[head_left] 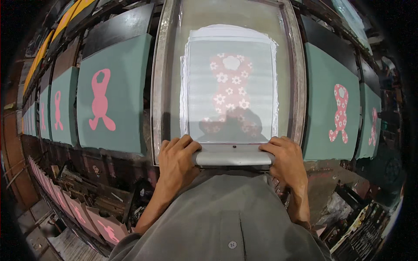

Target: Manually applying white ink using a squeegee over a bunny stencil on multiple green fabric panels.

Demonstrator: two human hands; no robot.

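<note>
My left hand (pixel 178 158) and my right hand (pixel 285 161) are closed round the ends of a silver metal squeegee (pixel 233 158) lying across the near end of a printing screen. The screen's metal frame (pixel 296 74) surrounds a translucent mesh (pixel 230 13) with a pale, white-edged middle area (pixel 200 78). Through it shows a pink rabbit-like figure (pixel 230 82) with white flowers, its lower part under a dark shadow. What lies directly beneath the squeegee is hidden.
Sage-green panels stand on both sides: left ones (pixel 126 95) bear plain pink figures, right ones (pixel 324 113) flowered figures. Black boards (pixel 113 30) sit behind them. Pink pieces (pixel 91 222) line a lower rack at left. Cluttered dark metalwork (pixel 357 217) is at lower right.
</note>
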